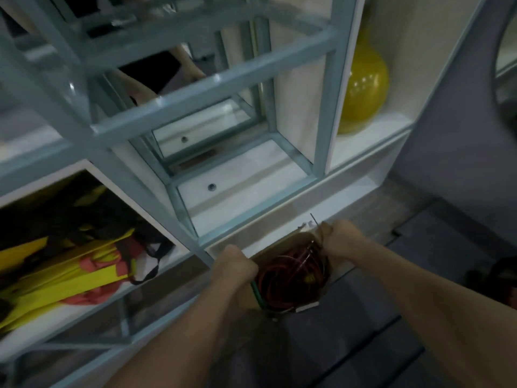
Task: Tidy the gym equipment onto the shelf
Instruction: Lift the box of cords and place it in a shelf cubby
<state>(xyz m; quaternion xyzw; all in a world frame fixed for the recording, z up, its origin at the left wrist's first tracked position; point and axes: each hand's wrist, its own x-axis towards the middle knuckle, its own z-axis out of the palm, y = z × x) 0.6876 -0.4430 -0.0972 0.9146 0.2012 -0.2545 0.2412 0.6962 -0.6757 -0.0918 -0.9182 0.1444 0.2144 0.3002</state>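
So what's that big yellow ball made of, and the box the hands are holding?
The yellow ball looks like smooth, shiny rubber or vinyl: bright glints of light sit on its skin. The box, held by the left hand and right hand, looks like plain brown cardboard, dull with thin bent edges, though the blur leaves that uncertain.

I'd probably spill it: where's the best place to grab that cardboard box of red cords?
By the two opposite top edges of the cardboard box, from above, one hand per side, as the left hand and right hand grip it now. It is open-topped and filled with loose red cords, so level, two-sided support likely keeps them inside.
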